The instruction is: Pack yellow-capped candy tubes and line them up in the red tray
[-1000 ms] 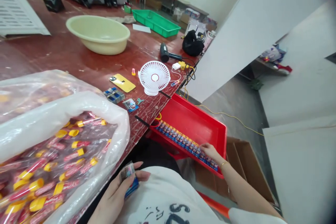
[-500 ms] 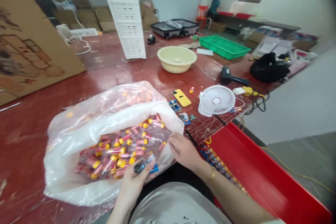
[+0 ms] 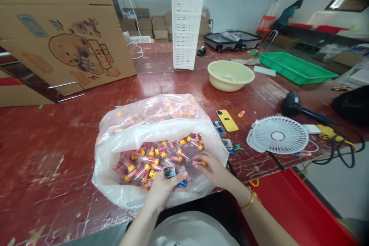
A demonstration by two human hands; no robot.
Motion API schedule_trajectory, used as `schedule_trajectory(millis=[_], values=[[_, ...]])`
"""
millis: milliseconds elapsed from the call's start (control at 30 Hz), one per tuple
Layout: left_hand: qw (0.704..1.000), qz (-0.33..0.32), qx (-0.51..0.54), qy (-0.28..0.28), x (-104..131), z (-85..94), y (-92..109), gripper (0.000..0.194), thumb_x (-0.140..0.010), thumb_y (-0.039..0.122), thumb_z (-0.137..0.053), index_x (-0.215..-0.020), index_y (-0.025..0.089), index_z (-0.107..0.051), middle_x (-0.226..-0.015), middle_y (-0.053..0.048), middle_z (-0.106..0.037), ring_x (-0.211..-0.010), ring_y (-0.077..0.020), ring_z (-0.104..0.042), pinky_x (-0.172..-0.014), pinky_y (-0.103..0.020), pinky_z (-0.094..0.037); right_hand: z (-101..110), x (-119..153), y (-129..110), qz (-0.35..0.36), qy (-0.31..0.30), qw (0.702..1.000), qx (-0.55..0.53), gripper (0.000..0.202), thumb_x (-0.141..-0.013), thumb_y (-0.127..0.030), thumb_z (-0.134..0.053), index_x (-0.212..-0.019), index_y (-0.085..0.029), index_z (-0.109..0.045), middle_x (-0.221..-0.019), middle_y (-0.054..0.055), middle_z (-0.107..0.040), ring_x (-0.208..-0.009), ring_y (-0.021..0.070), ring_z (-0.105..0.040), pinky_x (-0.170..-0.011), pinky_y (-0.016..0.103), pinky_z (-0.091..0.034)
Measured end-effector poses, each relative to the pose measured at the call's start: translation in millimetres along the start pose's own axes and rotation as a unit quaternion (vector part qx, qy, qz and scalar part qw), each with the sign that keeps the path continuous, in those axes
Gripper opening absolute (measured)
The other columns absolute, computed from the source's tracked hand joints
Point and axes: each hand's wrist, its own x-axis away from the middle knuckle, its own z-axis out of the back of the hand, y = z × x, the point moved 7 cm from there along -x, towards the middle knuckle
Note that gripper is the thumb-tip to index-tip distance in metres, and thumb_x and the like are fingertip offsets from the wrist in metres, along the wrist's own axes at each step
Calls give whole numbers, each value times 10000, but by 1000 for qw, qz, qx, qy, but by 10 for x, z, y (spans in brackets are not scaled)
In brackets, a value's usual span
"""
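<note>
A white translucent plastic bag [image 3: 123,138] lies open on the table in front of me, full of small clear tubes [image 3: 150,160] with yellow caps and pinkish contents. Over its near edge, my left hand [image 3: 162,190] is closed on a small printed packet [image 3: 169,171] with dark and blue parts, thumb on top. Inside the bag's right side, my right hand [image 3: 213,168] pinches one yellow-capped tube [image 3: 203,163] between its fingertips. The far part of the pile shows only dimly through the plastic.
Right of the bag lie a yellow phone [image 3: 227,120], small blue packets [image 3: 227,145], a loose tube [image 3: 241,113] and a white fan [image 3: 278,135]. Beyond stand a cream basin [image 3: 230,78], a green tray [image 3: 296,78] and a hair dryer [image 3: 292,103]. A cardboard box [image 3: 77,46] is at left.
The view has swung left, so things appear farther right. My right hand has moved from the bag's edge into it and now holds a tube. My left hand still holds the packet.
</note>
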Motion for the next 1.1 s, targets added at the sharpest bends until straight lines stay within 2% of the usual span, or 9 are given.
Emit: schedule_trajectory(millis=[100,200,467,600,700,800,900,1000,1100], values=[[999,-29,-38,8,-46,-41,43,313,-516,384,-837,-643,156,-665,-551,16,-628,-524,-147,-568,-477,-238,-469,288,-36,-54,17,96,972,-215,246,-863,-316,-582,-1091,-226,-557,-1017,51,-581,-963,183,-579,-854,325,-477],[994,-55,-91,6,-87,-73,76,314,-526,384,-828,-629,149,-646,-525,32,-583,-495,-132,-519,-468,-246,-471,501,-62,-138,29,137,941,-309,283,-782,-311,-694,-989,-247,-513,-927,13,-594,-854,156,-593,-781,296,-498],[982,-106,-154,-20,-157,-75,92,291,-602,354,-796,-620,167,-575,-526,56,-522,-499,-109,-470,-508,-229,-400,708,-90,-665,128,116,979,-110,150,-867,-235,-575,-1016,-226,-591,-1002,61,-624,-917,184,-586,-787,302,-480],[982,-95,-161,-14,-171,-58,88,288,-584,338,-812,-606,169,-580,-521,64,-511,-512,-112,-482,-522,-226,-396,645,-138,-672,98,107,984,-108,170,-816,-249,-640,-961,-220,-557,-886,30,-614,-723,138,-558,-691,274,-483],[986,-99,-134,-32,-145,-102,116,269,-587,326,-818,-592,157,-609,-522,50,-559,-519,-111,-504,-525,-215,-388,544,-225,-513,40,89,974,-204,177,-774,-294,-685,-842,-207,-548,-810,8,-597,-694,130,-557,-663,265,-484],[995,-60,-42,-73,-95,-207,97,242,-651,361,-781,-723,149,-689,-636,-6,-682,-599,-149,-603,-599,-239,-449,399,-259,-330,-21,68,943,-325,235,-765,-381,-686,-790,-199,-540,-752,-11,-571,-680,124,-562,-657,264,-488],[995,0,54,-86,-59,-310,47,302,-706,395,-738,-882,150,-711,-735,-53,-737,-643,-187,-659,-639,-287,-496,204,-163,-308,-34,26,927,-373,289,-742,-400,-705,-883,-213,-535,-805,-9,-570,-694,124,-559,-665,271,-497],[989,24,124,-81,-60,-390,32,330,-724,405,-725,-907,130,-716,-743,-73,-745,-638,-183,-664,-614,-279,-502,-53,8,-404,-22,-38,924,-379,684,-564,-258,-843,-1102,-272,-420,-1008,14,-537,-752,135,-568,-660,279,-516],[986,38,145,-78,-64,-429,19,364,-733,446,-705,-894,120,-724,-739,-73,-746,-639,-173,-663,-586,-252,-493,-146,107,-398,-31,16,939,-343,787,-553,-147,-812,-1153,-290,-323,-1097,43,-470,-834,162,-581,-691,308,-528]])
